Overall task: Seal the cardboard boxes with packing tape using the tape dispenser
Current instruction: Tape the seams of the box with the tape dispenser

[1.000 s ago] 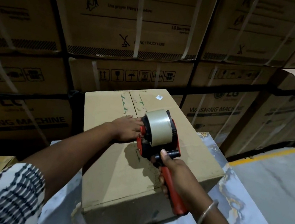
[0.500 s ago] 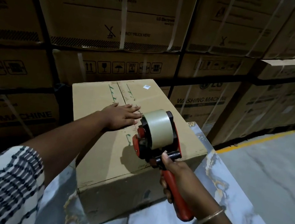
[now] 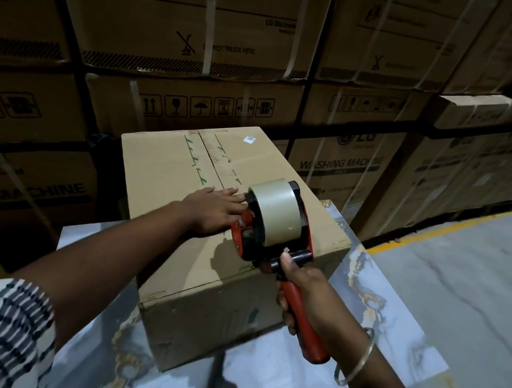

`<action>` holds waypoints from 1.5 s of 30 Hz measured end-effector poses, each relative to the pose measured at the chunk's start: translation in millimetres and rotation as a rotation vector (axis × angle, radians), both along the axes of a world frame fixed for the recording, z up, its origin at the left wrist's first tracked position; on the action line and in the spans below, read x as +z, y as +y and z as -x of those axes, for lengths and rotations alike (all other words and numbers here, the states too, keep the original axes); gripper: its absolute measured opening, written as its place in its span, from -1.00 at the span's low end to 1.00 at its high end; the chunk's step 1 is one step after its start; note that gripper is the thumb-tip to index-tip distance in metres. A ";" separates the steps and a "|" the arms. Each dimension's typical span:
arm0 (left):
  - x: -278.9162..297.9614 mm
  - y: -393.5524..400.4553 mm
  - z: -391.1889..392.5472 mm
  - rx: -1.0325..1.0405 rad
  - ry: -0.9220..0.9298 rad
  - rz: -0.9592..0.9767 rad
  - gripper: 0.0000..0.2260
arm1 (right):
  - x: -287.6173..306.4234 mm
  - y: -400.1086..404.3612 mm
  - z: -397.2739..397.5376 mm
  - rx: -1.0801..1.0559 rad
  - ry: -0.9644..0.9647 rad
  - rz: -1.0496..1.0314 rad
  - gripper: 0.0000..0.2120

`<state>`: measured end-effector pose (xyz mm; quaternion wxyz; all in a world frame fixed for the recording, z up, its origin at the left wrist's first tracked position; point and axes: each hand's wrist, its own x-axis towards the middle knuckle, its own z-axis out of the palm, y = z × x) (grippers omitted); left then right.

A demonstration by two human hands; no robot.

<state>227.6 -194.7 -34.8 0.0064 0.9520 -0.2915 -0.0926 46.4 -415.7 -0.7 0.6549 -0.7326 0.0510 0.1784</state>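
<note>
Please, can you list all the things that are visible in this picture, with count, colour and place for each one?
cardboard box: one, brown, on the marbled surface, centre.
tape dispenser: one, red and black, on the box top, near its right side.
tape roll: one, pale beige, mounted on the dispenser.
marbled surface: one, grey-white, under the box.
stacked cartons: many, brown, strapped, behind.
yellow floor line: one, right.
bangle: one, silver, right wrist.
left hand: flat on the box top.
right hand: grips the red handle.
</note>
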 end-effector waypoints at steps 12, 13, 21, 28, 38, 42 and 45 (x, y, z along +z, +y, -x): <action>-3.7 -9.6 31.2 -0.050 -0.025 0.171 -0.10 | -21.0 -23.0 36.0 0.008 -0.064 -0.053 -0.46; -4.1 -11.9 37.1 -0.069 -0.001 0.180 0.00 | -21.3 -24.0 34.7 0.015 -0.069 -0.044 -0.47; 1.8 -16.9 39.0 -0.024 0.058 0.047 -0.49 | -33.1 -32.2 28.9 0.062 -0.116 -0.085 -0.44; 10.5 -27.6 51.6 0.065 -0.006 -0.003 -0.60 | -75.9 -49.1 53.9 0.073 -0.123 -0.168 -0.32; 1.6 -45.2 83.8 0.111 0.096 0.100 -0.64 | -124.1 -44.9 47.5 0.035 -0.210 -0.333 -0.21; 0.4 -46.5 86.5 0.095 0.062 0.109 -0.61 | -136.4 -47.5 50.7 0.029 -0.215 -0.402 -0.32; -0.4 -46.6 85.8 0.090 0.055 0.116 -0.61 | -149.4 -50.4 58.3 0.011 -0.201 -0.404 -0.16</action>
